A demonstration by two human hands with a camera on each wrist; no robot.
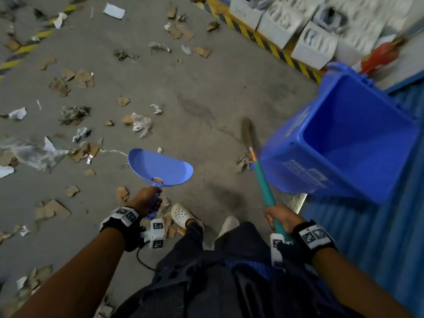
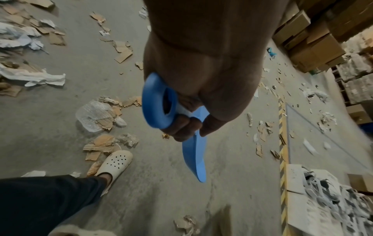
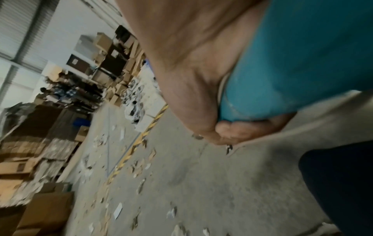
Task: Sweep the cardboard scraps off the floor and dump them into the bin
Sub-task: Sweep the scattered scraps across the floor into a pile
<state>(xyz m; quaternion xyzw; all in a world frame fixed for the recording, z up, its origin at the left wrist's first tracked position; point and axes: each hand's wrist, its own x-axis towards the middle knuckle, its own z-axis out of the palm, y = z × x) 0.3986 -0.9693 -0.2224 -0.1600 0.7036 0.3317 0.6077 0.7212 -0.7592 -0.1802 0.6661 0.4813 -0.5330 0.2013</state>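
Observation:
My left hand grips the handle of a blue dustpan, held above the floor with nothing in its scoop; in the left wrist view the fingers curl round the blue handle. My right hand grips the teal broom handle, whose blurred bristle head points down by the blue bin. The bin stands open at the right and looks empty inside. Brown cardboard scraps and bits of white plastic lie scattered over the grey floor, mostly left and ahead. In the right wrist view the teal handle fills the palm.
White moulded boxes line a yellow-black floor stripe at the back right. A blue mat lies right of my feet; my white clog stands among scraps. Stacked cardboard boxes rise further off.

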